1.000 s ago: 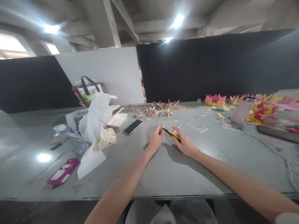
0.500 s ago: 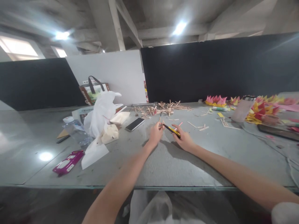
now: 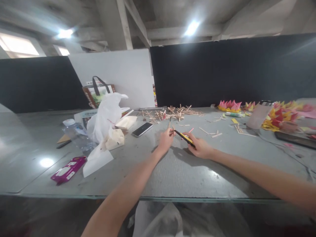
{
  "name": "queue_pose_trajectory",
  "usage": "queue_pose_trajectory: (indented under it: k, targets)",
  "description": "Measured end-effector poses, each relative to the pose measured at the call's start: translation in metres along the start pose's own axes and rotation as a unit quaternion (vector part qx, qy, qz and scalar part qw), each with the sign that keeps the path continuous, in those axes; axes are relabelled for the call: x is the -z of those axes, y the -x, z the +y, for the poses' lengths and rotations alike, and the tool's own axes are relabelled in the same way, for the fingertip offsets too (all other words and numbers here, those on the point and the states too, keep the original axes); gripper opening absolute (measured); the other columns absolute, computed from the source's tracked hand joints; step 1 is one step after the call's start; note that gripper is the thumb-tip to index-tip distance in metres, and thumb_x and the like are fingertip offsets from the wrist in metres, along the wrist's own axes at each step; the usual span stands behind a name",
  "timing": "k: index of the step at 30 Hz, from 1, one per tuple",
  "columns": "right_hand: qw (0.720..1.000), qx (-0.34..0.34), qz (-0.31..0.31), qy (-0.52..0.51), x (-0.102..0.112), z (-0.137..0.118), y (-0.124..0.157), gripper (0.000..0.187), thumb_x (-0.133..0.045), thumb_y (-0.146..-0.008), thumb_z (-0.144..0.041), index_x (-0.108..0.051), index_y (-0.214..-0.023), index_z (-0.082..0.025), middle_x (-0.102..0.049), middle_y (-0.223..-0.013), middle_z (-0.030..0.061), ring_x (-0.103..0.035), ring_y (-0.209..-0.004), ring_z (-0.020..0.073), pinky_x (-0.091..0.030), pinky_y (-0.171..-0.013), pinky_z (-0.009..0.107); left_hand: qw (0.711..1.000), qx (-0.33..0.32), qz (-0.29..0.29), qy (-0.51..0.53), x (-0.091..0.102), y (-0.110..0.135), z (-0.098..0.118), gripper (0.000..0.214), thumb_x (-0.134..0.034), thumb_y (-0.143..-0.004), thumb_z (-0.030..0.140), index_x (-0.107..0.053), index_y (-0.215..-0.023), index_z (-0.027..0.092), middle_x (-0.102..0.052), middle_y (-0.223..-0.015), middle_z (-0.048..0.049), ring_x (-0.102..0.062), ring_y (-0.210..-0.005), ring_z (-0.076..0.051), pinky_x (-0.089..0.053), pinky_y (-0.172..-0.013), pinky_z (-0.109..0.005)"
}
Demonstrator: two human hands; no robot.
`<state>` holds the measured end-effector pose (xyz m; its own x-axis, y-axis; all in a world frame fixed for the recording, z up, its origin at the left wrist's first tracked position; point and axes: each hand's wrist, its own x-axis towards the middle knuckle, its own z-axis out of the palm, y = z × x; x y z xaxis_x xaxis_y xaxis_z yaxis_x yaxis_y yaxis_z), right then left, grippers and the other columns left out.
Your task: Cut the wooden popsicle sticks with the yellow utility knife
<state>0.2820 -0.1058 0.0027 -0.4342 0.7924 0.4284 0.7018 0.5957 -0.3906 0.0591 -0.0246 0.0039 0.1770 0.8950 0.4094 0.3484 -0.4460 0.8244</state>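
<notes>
My left hand [image 3: 166, 141] is closed on a thin wooden stick [image 3: 169, 124] above the middle of the table. My right hand [image 3: 200, 146] grips a yellow and black utility knife [image 3: 185, 138], its front end pointing left towards the stick. The knife's tip is close to my left fingertips; whether it touches the stick I cannot tell. A red and white striped strip [image 3: 191, 130] shows just behind my right hand. Beyond both hands lies a loose heap of wooden sticks [image 3: 181, 113].
Left are a phone [image 3: 142, 129], a white plastic bag [image 3: 105, 113], a water bottle [image 3: 77, 134] and a purple device [image 3: 68, 170]. On the right stand paper flowers [image 3: 229, 105], a frosted bottle [image 3: 259, 115] and cut stick pieces [image 3: 217, 134]. Panels [image 3: 232, 72] edge the table's back.
My right hand and the utility knife have shifted slightly right and down. My left hand still holds the stick in nearly the same place. The whole view has tilted a little.
</notes>
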Motion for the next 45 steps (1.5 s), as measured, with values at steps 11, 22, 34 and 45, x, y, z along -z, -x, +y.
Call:
queue_pose_trajectory:
  k: [11, 22, 34, 45]
  targets:
    - [0.997, -0.014, 0.061, 0.044, 0.0, 0.006, 0.013, 0.05, -0.043, -0.106, -0.035, -0.042, -0.153, -0.019, -0.077, -0.092, 0.0053, -0.067, -0.06, 0.0205, -0.045, -0.062, 0.028, 0.998, -0.05, -0.024, -0.021, -0.004, 0.006, 0.007, 0.005, -0.061, -0.1, 0.023, -0.063, -0.101, 0.02, -0.082, -0.096, -0.0087, -0.08, -0.095, -0.023, -0.061, -0.086, -0.033]
    - [0.997, -0.008, 0.057, 0.051, 0.003, 0.005, 0.013, 0.051, -0.043, -0.106, -0.036, -0.04, -0.155, -0.02, -0.079, -0.098, 0.0062, -0.069, -0.061, 0.0203, -0.045, -0.061, 0.028, 0.996, -0.064, -0.021, -0.052, -0.005, 0.006, 0.008, 0.041, -0.062, -0.099, 0.012, -0.059, -0.14, 0.019, -0.082, -0.096, -0.0071, -0.08, -0.093, -0.022, -0.059, -0.089, -0.033]
    - [0.996, 0.007, 0.063, 0.07, 0.004, 0.004, 0.012, 0.052, -0.043, -0.106, -0.036, -0.039, -0.155, -0.018, -0.08, -0.097, 0.007, -0.069, -0.06, 0.0202, -0.045, -0.062, 0.028, 0.996, -0.057, -0.03, -0.068, -0.008, 0.008, 0.004, 0.043, -0.059, -0.102, 0.012, -0.054, -0.144, 0.017, -0.081, -0.096, -0.0076, -0.079, -0.092, -0.021, -0.059, -0.09, -0.035]
    - [0.988, -0.018, 0.081, 0.13, 0.002, 0.006, 0.012, 0.042, -0.045, -0.105, -0.039, -0.054, -0.142, -0.021, -0.08, -0.086, 0.0035, -0.07, -0.058, 0.0214, -0.039, -0.058, 0.028, 0.994, -0.068, -0.03, -0.077, -0.009, 0.007, 0.001, 0.045, -0.06, -0.099, 0.011, -0.055, -0.143, 0.018, -0.082, -0.096, -0.0087, -0.079, -0.091, -0.021, -0.058, -0.091, -0.035]
